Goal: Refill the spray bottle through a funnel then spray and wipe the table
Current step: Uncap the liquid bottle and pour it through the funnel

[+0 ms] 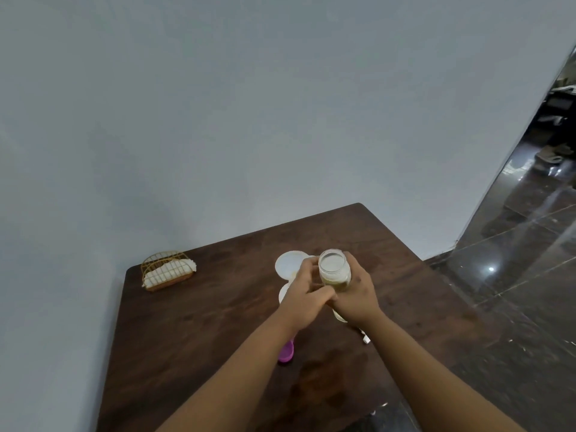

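While held aloft, jar (334, 269) between both hands' fingers (307, 275)

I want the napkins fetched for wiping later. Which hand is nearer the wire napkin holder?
Left. The left hand grips the jar on the side toward the napkin holder; the right hand grips its far side.

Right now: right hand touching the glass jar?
Touching. The head view shows the right hand wrapped round the lower part of the glass jar.
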`<action>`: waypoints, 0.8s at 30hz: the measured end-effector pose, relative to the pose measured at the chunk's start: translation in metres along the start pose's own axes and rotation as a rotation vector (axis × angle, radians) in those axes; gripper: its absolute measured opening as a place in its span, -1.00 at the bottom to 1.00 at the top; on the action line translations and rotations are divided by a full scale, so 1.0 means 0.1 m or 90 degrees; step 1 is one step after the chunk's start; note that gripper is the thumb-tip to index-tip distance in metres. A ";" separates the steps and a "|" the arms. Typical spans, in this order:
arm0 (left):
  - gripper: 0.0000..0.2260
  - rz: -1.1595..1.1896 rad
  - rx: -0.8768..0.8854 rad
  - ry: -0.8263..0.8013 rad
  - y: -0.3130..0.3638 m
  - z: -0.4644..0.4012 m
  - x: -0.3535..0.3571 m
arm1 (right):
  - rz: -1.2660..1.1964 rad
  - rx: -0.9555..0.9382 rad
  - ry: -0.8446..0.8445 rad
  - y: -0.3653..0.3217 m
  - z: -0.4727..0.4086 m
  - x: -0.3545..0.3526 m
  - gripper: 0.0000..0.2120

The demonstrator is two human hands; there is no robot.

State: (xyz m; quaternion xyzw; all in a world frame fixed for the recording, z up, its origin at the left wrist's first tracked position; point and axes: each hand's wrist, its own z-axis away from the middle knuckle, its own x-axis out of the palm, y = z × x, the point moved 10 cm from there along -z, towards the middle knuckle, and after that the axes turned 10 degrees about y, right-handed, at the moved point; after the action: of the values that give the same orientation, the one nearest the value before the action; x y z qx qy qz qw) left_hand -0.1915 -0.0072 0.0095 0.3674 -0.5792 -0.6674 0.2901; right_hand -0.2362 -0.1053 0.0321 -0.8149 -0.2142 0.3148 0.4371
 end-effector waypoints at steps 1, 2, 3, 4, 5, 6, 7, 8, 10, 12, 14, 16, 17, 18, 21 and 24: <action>-0.47 -0.010 0.013 0.019 0.03 -0.03 -0.04 | 0.000 0.009 -0.003 0.03 -0.06 -0.02 -0.55; -0.49 -0.041 0.032 0.049 0.07 -0.05 -0.10 | -0.002 0.023 -0.006 0.07 -0.13 -0.05 -0.53; -0.56 -0.075 0.058 0.085 0.11 -0.07 -0.18 | 0.001 0.038 -0.011 0.12 -0.20 -0.08 -0.50; -0.64 -0.102 0.090 0.127 0.17 -0.07 -0.29 | 0.011 0.050 -0.021 0.18 -0.27 -0.09 -0.49; -0.69 -0.127 0.123 0.173 0.21 -0.08 -0.40 | 0.020 0.057 -0.037 0.23 -0.34 -0.10 -0.47; -0.73 -0.159 0.148 0.218 0.24 -0.09 -0.52 | 0.025 0.059 -0.059 0.28 -0.42 -0.10 -0.47; -0.77 -0.195 0.158 0.260 0.24 -0.12 -0.63 | 0.029 0.062 -0.081 0.32 -0.49 -0.08 -0.47; -0.79 -0.221 0.149 0.293 0.20 -0.17 -0.73 | 0.034 0.062 -0.102 0.35 -0.56 -0.07 -0.49; -0.77 -0.232 0.086 0.349 0.06 -0.28 -0.92 | 0.046 0.057 -0.136 0.41 -0.69 -0.02 -0.52; -0.73 -0.225 -0.004 0.400 -0.11 -0.36 -1.08 | 0.053 0.046 -0.170 0.47 -0.78 0.06 -0.52; -0.65 -0.220 -0.100 0.432 -0.30 -0.39 -1.18 | 0.054 0.034 -0.206 0.52 -0.86 0.16 -0.52; -0.56 -0.163 -0.202 0.432 -0.52 -0.37 -1.17 | 0.071 0.006 -0.253 0.55 -0.90 0.28 -0.52; -0.54 -0.118 -0.244 0.424 -0.61 -0.35 -1.14 | 0.082 -0.009 -0.276 0.56 -0.92 0.34 -0.52; -0.53 -0.073 -0.275 0.412 -0.67 -0.32 -1.08 | 0.091 -0.022 -0.293 0.58 -0.93 0.39 -0.52; -0.53 -0.006 -0.298 0.395 -0.75 -0.30 -0.94 | 0.108 -0.061 -0.320 0.64 -0.98 0.50 -0.52; -0.55 0.049 -0.308 0.407 -0.83 -0.30 -0.87 | 0.123 -0.111 -0.329 0.67 -1.05 0.59 -0.50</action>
State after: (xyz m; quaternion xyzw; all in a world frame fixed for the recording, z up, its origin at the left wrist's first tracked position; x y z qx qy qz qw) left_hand -0.1151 0.0600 -0.0602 0.4557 -0.2990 -0.6251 0.5587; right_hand -0.1162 -0.1643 0.0004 -0.7587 -0.2662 0.5328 0.2640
